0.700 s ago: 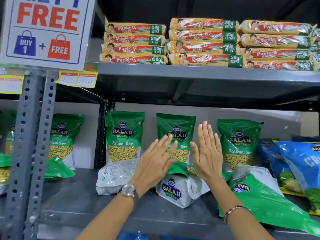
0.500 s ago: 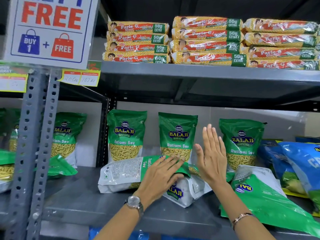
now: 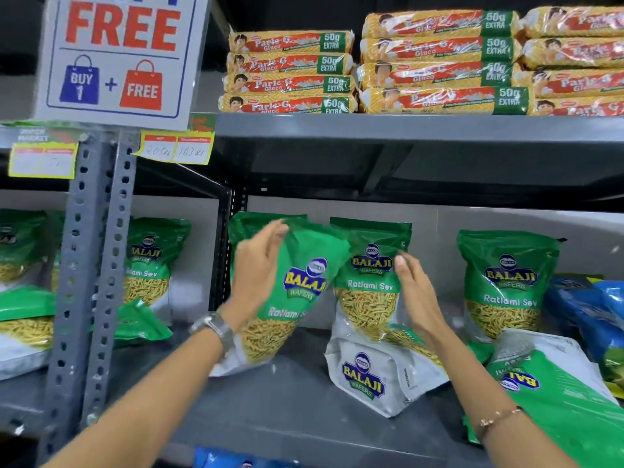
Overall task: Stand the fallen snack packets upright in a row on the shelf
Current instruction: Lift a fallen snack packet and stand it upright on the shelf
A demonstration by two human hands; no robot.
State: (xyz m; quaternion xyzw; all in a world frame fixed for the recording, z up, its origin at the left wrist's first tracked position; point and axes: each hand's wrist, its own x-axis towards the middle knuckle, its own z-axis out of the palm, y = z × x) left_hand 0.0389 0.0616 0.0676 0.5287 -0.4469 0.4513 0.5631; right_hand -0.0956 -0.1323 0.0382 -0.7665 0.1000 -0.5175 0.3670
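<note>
My left hand [image 3: 256,265] grips the top left edge of a green Balaji Ratlami Sev packet [image 3: 297,292], which is raised and tilted to the right, its bottom touching the grey shelf [image 3: 270,400]. My right hand [image 3: 415,292] hovers with fingers apart in front of an upright packet [image 3: 368,265] at the back. A fallen packet [image 3: 374,376] lies on its side below that hand. Another fallen packet [image 3: 553,390] lies flat at the right front. One more upright packet [image 3: 506,282] stands at the back right.
A perforated grey upright post [image 3: 98,265] stands at left, with more green packets [image 3: 148,265] beyond it. Stacked Parle-G biscuit packs [image 3: 439,62] fill the shelf above. Blue snack bags [image 3: 594,319] crowd the far right. A promotional sign [image 3: 118,55] hangs at top left.
My left hand took hold of the fallen packet that lay on its side and lifted it towards upright. My right hand moved slightly right, in front of the middle upright packet.
</note>
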